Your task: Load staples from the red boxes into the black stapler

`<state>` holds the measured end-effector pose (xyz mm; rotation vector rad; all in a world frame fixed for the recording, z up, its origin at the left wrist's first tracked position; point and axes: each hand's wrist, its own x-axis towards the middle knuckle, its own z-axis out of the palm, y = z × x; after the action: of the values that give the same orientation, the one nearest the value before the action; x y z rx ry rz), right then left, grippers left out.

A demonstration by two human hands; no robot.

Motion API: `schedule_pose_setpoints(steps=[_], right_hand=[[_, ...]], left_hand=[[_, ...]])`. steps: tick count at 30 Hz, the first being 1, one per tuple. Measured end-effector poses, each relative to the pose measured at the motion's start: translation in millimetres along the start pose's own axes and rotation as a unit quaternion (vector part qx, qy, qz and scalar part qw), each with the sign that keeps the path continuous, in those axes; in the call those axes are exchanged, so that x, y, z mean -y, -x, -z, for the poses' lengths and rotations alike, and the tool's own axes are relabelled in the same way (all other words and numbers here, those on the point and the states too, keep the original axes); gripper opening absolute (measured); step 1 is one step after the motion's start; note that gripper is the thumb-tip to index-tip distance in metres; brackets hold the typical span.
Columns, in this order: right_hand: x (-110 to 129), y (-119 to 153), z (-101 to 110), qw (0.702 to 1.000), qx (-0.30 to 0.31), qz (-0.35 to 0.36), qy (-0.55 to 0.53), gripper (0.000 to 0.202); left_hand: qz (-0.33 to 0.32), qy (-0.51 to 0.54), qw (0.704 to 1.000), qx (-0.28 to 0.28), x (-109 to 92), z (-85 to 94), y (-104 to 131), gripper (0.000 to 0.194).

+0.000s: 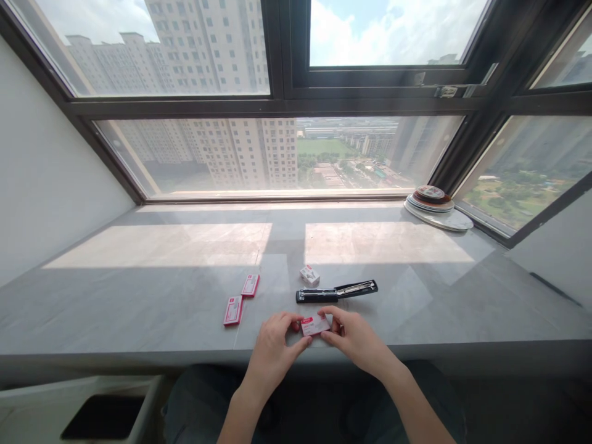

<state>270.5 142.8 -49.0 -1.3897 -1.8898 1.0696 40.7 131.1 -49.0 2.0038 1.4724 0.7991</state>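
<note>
Between my two hands, near the counter's front edge, is a small pink-and-white staple box (315,325). My left hand (277,342) pinches its left end between thumb and fingers. At its right end, the thumb and fingers of my right hand (354,333) close on the box. Just beyond lies a black stapler (319,296), swung wide open with its top arm out to the right and its metal channel showing. Behind the stapler sits a small white box (309,275) with red print.
Left of my hands lie two pink-and-white boxes, a nearer one (233,311) and a farther one (250,285), corners almost meeting. Stacked plates (437,213) stand in the far right corner by the window. The grey counter (139,308) ends just before my lap.
</note>
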Motion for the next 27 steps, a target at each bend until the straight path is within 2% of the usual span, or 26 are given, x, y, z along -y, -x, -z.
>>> schedule_pose_setpoints(steps=[6,12,21,27], right_hand=[[1.2,-0.3,7.5,0.999,0.018,-0.003,-0.031,0.03],[1.1,0.7,8.8,0.993,0.051,-0.048,-0.1,0.038],[-2.0,-2.4,14.0,0.992,0.057,-0.053,-0.102,0.04],[-4.5,-3.0,19.6,0.993,0.061,-0.053,-0.091,0.042]], left_hand=[[-0.017,-0.001,1.0,0.008,-0.7,9.7,0.3,0.021],[-0.032,0.005,0.999,0.017,0.3,13.9,0.4,0.021],[-0.035,-0.005,0.999,0.025,3.5,22.8,-2.5,0.021],[-0.025,0.005,0.998,0.051,9.2,33.4,-4.9,0.024]])
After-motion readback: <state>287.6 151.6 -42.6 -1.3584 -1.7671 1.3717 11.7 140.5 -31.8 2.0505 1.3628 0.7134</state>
